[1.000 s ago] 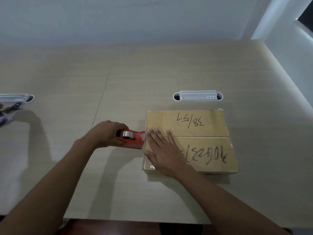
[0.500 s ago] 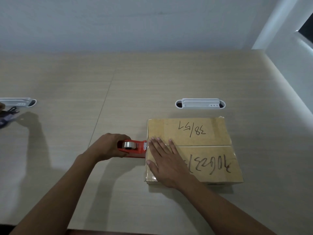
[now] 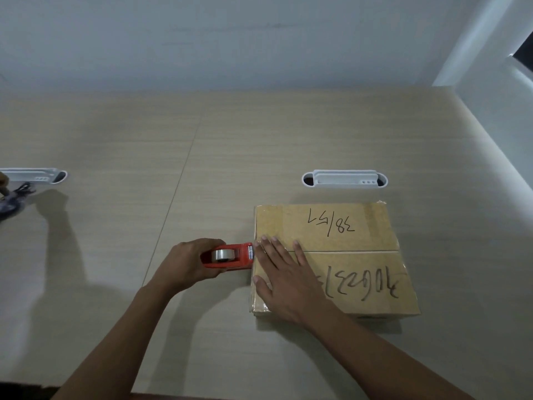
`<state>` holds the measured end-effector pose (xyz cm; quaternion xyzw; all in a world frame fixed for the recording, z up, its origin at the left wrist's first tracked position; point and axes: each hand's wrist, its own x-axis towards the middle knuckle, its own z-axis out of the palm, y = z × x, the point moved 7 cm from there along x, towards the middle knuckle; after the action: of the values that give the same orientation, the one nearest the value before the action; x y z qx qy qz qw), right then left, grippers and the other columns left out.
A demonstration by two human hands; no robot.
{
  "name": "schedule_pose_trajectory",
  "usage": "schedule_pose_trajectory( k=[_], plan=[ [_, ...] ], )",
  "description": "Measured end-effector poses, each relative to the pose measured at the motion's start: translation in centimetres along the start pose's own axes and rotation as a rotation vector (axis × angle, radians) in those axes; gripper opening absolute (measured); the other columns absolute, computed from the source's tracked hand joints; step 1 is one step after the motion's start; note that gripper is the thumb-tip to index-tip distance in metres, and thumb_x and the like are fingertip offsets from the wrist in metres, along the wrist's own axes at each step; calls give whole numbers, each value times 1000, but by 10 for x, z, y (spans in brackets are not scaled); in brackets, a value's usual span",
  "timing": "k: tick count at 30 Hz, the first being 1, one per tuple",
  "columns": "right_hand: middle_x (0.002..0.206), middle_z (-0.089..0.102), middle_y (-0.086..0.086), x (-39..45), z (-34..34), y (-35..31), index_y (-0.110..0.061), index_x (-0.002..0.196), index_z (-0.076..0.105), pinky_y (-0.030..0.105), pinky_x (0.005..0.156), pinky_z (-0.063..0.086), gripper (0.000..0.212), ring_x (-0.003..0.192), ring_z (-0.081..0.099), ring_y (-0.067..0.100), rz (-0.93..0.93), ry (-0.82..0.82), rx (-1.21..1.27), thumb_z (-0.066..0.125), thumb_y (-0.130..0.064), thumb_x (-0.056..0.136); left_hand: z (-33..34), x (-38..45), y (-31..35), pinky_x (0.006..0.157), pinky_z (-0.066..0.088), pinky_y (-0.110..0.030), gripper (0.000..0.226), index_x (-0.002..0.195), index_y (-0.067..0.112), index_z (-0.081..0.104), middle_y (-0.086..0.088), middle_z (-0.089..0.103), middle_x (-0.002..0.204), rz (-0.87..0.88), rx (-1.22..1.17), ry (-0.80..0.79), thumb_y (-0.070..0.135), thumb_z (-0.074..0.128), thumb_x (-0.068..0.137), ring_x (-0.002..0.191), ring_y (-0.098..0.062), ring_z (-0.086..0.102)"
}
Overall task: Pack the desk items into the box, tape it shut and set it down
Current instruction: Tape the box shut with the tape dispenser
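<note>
A closed cardboard box (image 3: 346, 226) with black handwriting on both top flaps lies on the desk, right of centre. My right hand (image 3: 285, 281) lies flat on its left end, fingers spread over the seam between the flaps. My left hand (image 3: 187, 265) grips a red tape dispenser (image 3: 230, 255) holding a roll of clear tape. The dispenser's front end touches the box's left side at the seam. The box's contents are hidden.
The light wood desk (image 3: 202, 168) runs back to a white wall. Two white cable-slot inserts sit in it, one (image 3: 344, 179) just behind the box, one (image 3: 34, 176) at far left. Dark cords and a small object (image 3: 14, 197) lie at the left edge.
Both hands, dispenser and box keep the same arrangement. My head has tilted, so everything sits lower in the view. The dispenser stays pressed against the box's left side.
</note>
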<state>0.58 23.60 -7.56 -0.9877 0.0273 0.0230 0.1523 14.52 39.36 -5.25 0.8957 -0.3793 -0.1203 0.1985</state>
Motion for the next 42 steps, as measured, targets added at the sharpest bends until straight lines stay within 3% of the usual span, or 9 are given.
schedule_pose_trajectory(
  k=[8, 14, 20, 26, 33, 35, 37, 39, 42],
  plan=[
    [167, -4, -5, 2, 5, 0, -24, 159, 3, 57, 119, -7, 68, 153, -8, 13, 32, 10, -25, 18, -52, 99, -24, -33, -30, 67, 47, -14, 43, 98, 56, 56, 27, 68, 85, -263, -138, 127, 43, 86, 70, 78, 8, 65],
    [167, -6, -5, 2, 5, -2, -24, 159, -1, 55, 120, -7, 68, 153, -10, 13, 22, 9, -50, 16, -53, 99, 13, -33, -38, 69, 55, -28, 39, 104, 37, 68, 14, 72, 84, -536, -293, 278, 49, 79, 69, 77, -5, 67],
    [166, -11, -6, 1, 0, -4, -27, 159, -4, 54, 120, -12, 67, 152, -15, 12, 20, 3, -43, 17, -52, 100, 67, -24, -22, 76, 57, -38, 31, 84, 24, 60, 7, 65, 76, -844, -416, 452, 50, 71, 72, 79, -26, 67],
    [166, -8, -4, 1, 3, -2, -26, 159, 0, 55, 120, -9, 67, 153, -12, 14, 19, 17, -54, 19, -53, 100, 87, -21, -11, 80, 50, -38, 37, 104, 14, 61, -9, 71, 95, -1026, -431, 489, 41, 71, 81, 87, -33, 67],
    [167, -2, -3, 1, 3, -1, -25, 159, 6, 56, 121, -4, 67, 153, -8, 14, 15, 38, -41, 20, -53, 100, 87, -18, -11, 95, 48, -46, 58, 130, 11, 52, -14, 64, 125, -996, -416, 469, 41, 73, 85, 114, -34, 60],
    [167, -2, -3, 1, 3, -1, -24, 159, 7, 57, 121, -4, 67, 153, -8, 14, 13, 40, -39, 21, -53, 100, 70, -18, -2, 101, 46, -45, 60, 136, 15, 49, -9, 57, 134, -886, -390, 600, 45, 67, 88, 127, -28, 51],
    [167, 0, -2, 1, 1, -1, -23, 159, 8, 57, 121, -3, 67, 153, -7, 14, 14, 46, -39, 22, -52, 100, 53, -12, 22, 89, 54, -33, 33, 118, 20, 63, 4, 66, 112, -699, -512, 680, 44, 59, 95, 107, -10, 61],
    [167, 2, -1, 1, 1, -2, -21, 159, 9, 57, 121, -2, 68, 154, -5, 15, 13, 46, -44, 21, -51, 100, 55, 0, 45, 65, 56, -24, 31, 91, 18, 71, 7, 72, 84, -591, -729, 556, 47, 58, 95, 76, -4, 66],
    [167, 4, 1, 1, 0, -2, -16, 159, 7, 58, 121, 0, 70, 154, -3, 17, 21, 41, -54, 18, -52, 99, 67, 7, 58, 63, 52, -16, 28, 91, 9, 73, -3, 73, 84, -590, -1013, 458, 37, 70, 89, 75, -9, 67]
  ],
)
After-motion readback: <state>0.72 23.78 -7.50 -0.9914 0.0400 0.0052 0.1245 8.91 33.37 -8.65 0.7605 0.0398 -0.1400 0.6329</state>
